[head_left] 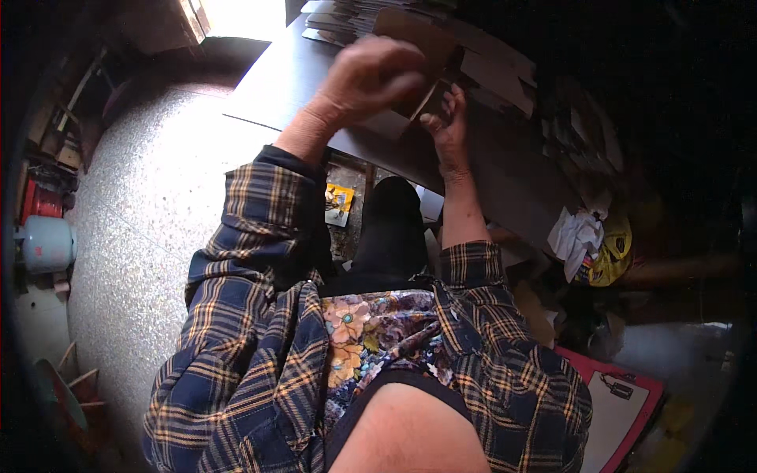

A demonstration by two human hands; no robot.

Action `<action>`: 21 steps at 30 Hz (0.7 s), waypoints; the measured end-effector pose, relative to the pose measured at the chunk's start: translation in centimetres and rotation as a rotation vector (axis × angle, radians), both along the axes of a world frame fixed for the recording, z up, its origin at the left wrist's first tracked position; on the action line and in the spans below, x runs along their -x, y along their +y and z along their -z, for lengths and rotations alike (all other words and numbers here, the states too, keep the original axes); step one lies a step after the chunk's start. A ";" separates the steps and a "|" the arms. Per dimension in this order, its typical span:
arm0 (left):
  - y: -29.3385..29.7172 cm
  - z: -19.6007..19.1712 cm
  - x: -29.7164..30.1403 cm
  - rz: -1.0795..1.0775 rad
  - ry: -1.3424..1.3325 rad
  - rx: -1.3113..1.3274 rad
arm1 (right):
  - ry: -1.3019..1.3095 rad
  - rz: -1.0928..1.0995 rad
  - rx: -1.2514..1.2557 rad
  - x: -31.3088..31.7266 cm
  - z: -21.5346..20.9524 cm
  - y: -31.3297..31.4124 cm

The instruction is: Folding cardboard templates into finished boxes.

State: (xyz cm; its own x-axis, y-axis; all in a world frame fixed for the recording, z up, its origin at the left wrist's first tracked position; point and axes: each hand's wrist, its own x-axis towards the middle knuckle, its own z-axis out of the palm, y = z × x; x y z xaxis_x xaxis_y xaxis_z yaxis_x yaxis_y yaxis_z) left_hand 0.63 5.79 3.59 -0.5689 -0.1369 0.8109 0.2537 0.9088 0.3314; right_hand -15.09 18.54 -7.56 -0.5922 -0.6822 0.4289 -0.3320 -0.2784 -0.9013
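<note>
A brown cardboard piece (414,47) is gripped between both hands at the far edge of the dark surface (276,79). The closed left hand (367,75) is set on its near-left side, the right hand (448,126) just beneath, fingers curled against it.

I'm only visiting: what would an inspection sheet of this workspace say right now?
Surface: dark flat tabletop, sunlit at its far left corner.
Job's things: brown cardboard piece, held over the tabletop.
Clutter: flat cardboard sheets stacked behind; crumpled white cloth; yellow bag.
Grippers: left hand gripping the cardboard from above; right hand holding its lower edge.
Cables: nothing seen.
Surroundings: speckled stone floor; pale blue gas cylinder; red clipboard.
</note>
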 end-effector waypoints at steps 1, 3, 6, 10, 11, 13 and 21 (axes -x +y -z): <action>-1.3 -0.1 0.0 -0.124 0.152 -0.017 | 0.002 -0.005 0.001 -0.2 0.0 -0.2; -3.7 1.4 0.0 -0.379 0.132 -0.259 | 0.201 -0.062 -0.006 -0.6 0.3 -0.6; -5.6 3.8 0.5 -0.505 -0.158 -0.442 | 0.120 -0.112 0.083 -1.8 0.0 -1.6; -5.3 4.2 0.2 -0.556 -0.728 -0.291 | -0.017 -0.175 -0.433 -2.9 -1.9 -1.3; -4.7 3.9 0.6 -0.492 -0.666 -0.305 | -0.062 -0.177 -0.441 -2.4 -1.7 -1.1; -3.8 3.6 1.0 -0.470 -0.559 -0.246 | -0.109 -0.174 -0.449 -1.8 -0.8 -0.7; -2.9 3.7 0.6 -0.424 -0.626 -0.196 | 0.076 -0.032 -0.379 -3.8 -2.0 0.7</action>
State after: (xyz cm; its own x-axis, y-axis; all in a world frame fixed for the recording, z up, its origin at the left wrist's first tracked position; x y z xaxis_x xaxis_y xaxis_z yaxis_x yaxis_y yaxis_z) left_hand 0.04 2.87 -0.07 -0.7794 -0.5528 0.2947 -0.3898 0.7962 0.4627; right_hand -11.27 19.22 -5.52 -0.5442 -0.8183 0.1848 -0.3983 0.0581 -0.9154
